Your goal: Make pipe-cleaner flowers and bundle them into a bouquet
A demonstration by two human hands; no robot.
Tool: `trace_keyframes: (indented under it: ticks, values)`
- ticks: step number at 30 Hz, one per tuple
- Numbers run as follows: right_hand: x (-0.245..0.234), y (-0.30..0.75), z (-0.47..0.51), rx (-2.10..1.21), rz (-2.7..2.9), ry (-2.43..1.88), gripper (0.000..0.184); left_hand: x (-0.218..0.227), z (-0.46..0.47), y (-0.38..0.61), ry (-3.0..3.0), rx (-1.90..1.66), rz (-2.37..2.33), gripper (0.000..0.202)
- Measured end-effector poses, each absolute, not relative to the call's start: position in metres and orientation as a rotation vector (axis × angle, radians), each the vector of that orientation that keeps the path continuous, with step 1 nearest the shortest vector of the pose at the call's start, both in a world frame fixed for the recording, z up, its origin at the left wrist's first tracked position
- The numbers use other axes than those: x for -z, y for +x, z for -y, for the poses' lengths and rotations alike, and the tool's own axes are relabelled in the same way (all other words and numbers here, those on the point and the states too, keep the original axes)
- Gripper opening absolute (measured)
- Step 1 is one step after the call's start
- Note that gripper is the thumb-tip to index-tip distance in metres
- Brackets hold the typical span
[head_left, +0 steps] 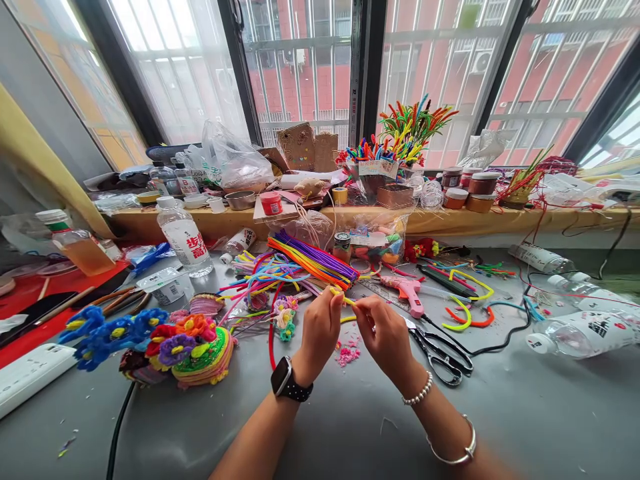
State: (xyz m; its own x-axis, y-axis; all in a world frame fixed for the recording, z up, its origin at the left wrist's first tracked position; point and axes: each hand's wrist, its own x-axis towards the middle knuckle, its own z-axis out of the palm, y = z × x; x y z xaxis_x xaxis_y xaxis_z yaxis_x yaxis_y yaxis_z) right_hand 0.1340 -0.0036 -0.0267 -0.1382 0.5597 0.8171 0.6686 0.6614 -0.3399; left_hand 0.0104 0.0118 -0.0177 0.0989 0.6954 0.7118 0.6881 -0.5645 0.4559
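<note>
My left hand [320, 330], with a black smartwatch on its wrist, and my right hand [385, 333], with a bead bracelet and a silver bangle, are held close together above the grey table [350, 427]. Both pinch a short yellow pipe cleaner [345, 300] between their fingertips. Right behind the hands lies a bundle of coloured pipe cleaners [313, 260]. Black scissors [440, 350] and a pink glue gun [407, 290] lie just to the right of my right hand.
Finished pipe-cleaner flowers [175, 343] sit at the left, with a water bottle [184, 237] behind them. A white power strip [30, 377] lies at the far left. Toppled bottles [580, 333] lie at the right. The window ledge [450, 220] holds jars, bags and a pot of pipe cleaners [400, 140].
</note>
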Motion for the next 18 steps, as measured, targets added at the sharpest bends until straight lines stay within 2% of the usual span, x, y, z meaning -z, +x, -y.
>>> trace_keyframes:
  ticks: [7, 18]
  values:
    - [0.0267, 0.1350, 0.0029, 0.126, 1.792, -0.990, 0.005, 0.0138, -0.0092, 0.0121, 2.404, -1.375, -1.386, 0.023]
    - [0.0215, 0.1343, 0.0047, 0.059, 1.795, -1.034, 0.007, 0.0178, -0.0117, 0.0129, 2.482, -1.424, -1.589, 0.029]
